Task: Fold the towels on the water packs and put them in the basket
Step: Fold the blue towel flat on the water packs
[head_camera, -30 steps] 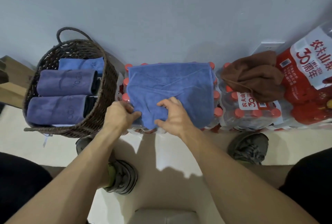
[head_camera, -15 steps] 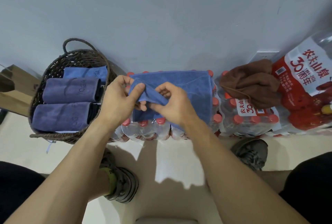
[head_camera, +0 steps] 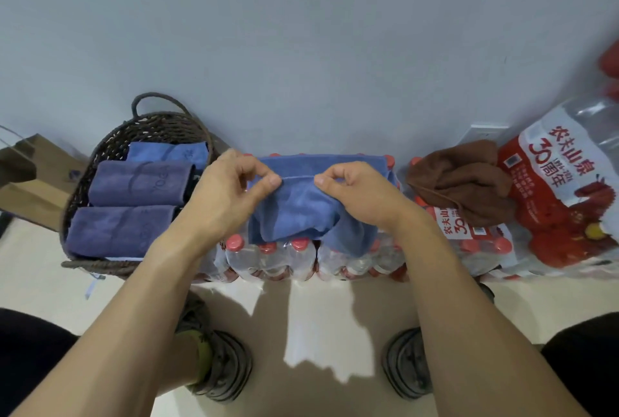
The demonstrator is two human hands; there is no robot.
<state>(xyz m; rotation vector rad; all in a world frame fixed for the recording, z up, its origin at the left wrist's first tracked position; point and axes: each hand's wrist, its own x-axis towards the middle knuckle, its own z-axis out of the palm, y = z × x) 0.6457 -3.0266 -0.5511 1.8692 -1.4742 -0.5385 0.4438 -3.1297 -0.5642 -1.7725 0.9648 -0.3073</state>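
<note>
Soft, limp blue microfibre towel (head_camera: 301, 212) lies on the shrink-wrapped pack of red-capped water bottles (head_camera: 284, 259), left hand (head_camera: 224, 195) and right hand (head_camera: 361, 195) each pinching its lifted edge; light, floppy, best held by corners, right of the dark wicker basket (head_camera: 100, 155).

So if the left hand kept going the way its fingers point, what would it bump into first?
Probably the right hand. The left hand pinches the blue towel's edge with fingertips aimed at it, only towel between. Depth is hard to judge.

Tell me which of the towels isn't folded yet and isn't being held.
The brown towel, lying crumpled on the right water pack. The blue towel is pinched by both hands; the others sit folded in the basket.
</note>
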